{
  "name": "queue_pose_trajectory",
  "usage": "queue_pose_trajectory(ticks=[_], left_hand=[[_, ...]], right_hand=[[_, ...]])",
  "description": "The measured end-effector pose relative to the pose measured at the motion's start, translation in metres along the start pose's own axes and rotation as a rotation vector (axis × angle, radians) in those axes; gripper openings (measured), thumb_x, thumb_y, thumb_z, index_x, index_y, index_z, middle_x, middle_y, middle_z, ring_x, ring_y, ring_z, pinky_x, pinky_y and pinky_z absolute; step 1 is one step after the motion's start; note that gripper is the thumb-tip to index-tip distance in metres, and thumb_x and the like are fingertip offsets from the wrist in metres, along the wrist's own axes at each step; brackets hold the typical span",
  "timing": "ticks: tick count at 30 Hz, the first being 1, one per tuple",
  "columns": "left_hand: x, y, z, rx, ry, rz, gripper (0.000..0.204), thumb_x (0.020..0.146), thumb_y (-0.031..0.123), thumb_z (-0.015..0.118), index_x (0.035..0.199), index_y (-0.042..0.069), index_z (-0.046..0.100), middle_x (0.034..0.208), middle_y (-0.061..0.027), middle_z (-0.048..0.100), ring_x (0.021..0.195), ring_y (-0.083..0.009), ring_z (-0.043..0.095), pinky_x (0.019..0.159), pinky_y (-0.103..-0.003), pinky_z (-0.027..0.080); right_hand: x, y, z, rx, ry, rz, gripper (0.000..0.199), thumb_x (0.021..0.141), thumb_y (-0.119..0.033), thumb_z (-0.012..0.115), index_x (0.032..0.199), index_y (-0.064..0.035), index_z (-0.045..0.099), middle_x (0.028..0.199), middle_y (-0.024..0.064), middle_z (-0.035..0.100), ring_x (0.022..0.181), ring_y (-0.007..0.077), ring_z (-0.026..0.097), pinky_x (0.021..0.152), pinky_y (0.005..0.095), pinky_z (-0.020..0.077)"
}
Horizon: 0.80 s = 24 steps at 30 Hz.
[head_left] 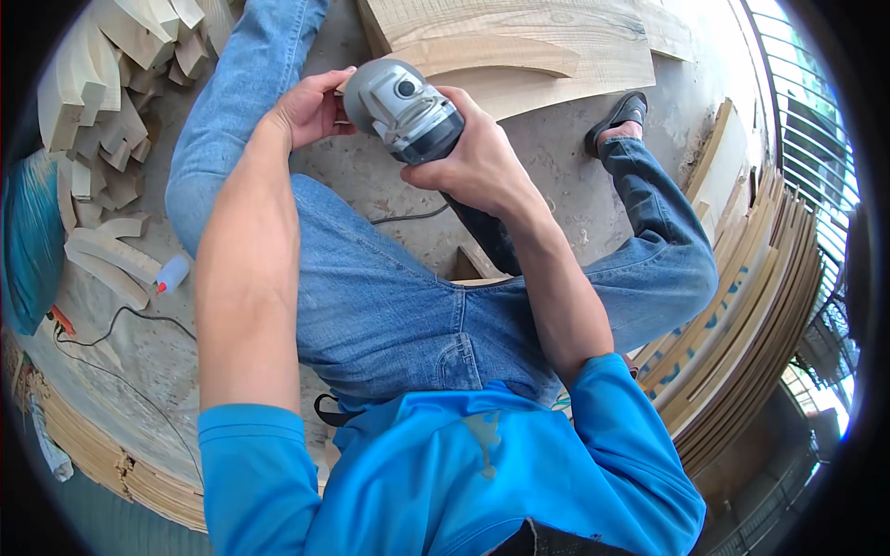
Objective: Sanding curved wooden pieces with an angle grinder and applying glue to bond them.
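Observation:
An angle grinder point(404, 111) with a grey metal head and a dark body is held up above the floor, between my legs. My right hand point(473, 157) is closed around its body, thumb below and fingers over the far side. My left hand point(311, 109) is at the left edge of the grinder's round disc point(360, 93), its fingers curled in against the rim. The fingertips are partly hidden behind the disc. A curved wooden piece point(491, 56) lies on a broad wooden board point(593, 42) just beyond the grinder.
Cut wooden pieces point(111, 120) are piled at the left. A small bottle with a red tip point(172, 274) stands near a black cord point(120, 320). Long planks point(742, 315) are stacked at the right, beside a metal railing point(816, 120). A dark cable point(408, 219) crosses the concrete floor.

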State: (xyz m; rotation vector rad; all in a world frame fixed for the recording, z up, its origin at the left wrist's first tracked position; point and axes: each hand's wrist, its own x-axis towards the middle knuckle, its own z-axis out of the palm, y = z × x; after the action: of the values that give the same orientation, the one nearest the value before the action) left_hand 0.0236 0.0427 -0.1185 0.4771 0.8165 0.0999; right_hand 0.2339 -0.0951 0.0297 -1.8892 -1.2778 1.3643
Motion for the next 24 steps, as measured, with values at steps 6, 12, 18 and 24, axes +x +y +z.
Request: queue_pose_trajectory(ticks=[6, 12, 18, 24], left_hand=[[-0.007, 0.002, 0.017, -0.003, -0.005, 0.038, 0.041, 0.102, 0.042, 0.050, 0.127, 0.013, 0.063, 0.121, -0.0030, 0.067, 0.110, -0.0179, 0.062, 0.096, -0.042, 0.050], [0.001, -0.005, -0.002, 0.013, -0.017, 0.034, 0.040, 0.101, 0.045, 0.055, 0.120, 0.012, 0.064, 0.110, -0.0066, 0.070, 0.092, -0.0146, 0.062, 0.088, -0.037, 0.050], [-0.002, -0.002, 0.008, 0.033, -0.067, 0.057, 0.040, 0.098, 0.047, 0.059, 0.112, 0.011, 0.065, 0.098, -0.0134, 0.072, 0.065, -0.0102, 0.044, 0.073, -0.031, 0.045], [-0.004, -0.001, 0.008, 0.040, -0.059, 0.023, 0.040, 0.099, 0.046, 0.058, 0.116, 0.011, 0.064, 0.097, -0.0119, 0.072, 0.066, -0.0102, 0.046, 0.075, -0.032, 0.045]], right_hand=[[0.004, -0.001, 0.009, -0.035, -0.031, 0.003, 0.087, 0.058, -0.016, 0.082, 0.136, 0.0036, 0.049, 0.106, 0.0252, 0.070, 0.100, 0.0357, 0.070, 0.090, 0.0387, 0.0546], [0.007, 0.005, 0.007, -0.029, 0.024, 0.006, 0.087, 0.059, -0.016, 0.083, 0.136, 0.0053, 0.048, 0.107, 0.0244, 0.069, 0.100, 0.0330, 0.070, 0.089, 0.0368, 0.0559], [0.007, 0.022, -0.030, 0.182, 0.274, 0.106, 0.080, 0.062, -0.010, 0.083, 0.131, 0.0084, 0.047, 0.096, 0.0129, 0.067, 0.080, 0.0186, 0.066, 0.073, 0.0301, 0.0568], [0.002, 0.029, -0.037, 0.201, 0.234, 0.102, 0.082, 0.061, -0.010, 0.084, 0.131, 0.0085, 0.047, 0.100, 0.0122, 0.066, 0.082, 0.0176, 0.065, 0.073, 0.0309, 0.0564]])
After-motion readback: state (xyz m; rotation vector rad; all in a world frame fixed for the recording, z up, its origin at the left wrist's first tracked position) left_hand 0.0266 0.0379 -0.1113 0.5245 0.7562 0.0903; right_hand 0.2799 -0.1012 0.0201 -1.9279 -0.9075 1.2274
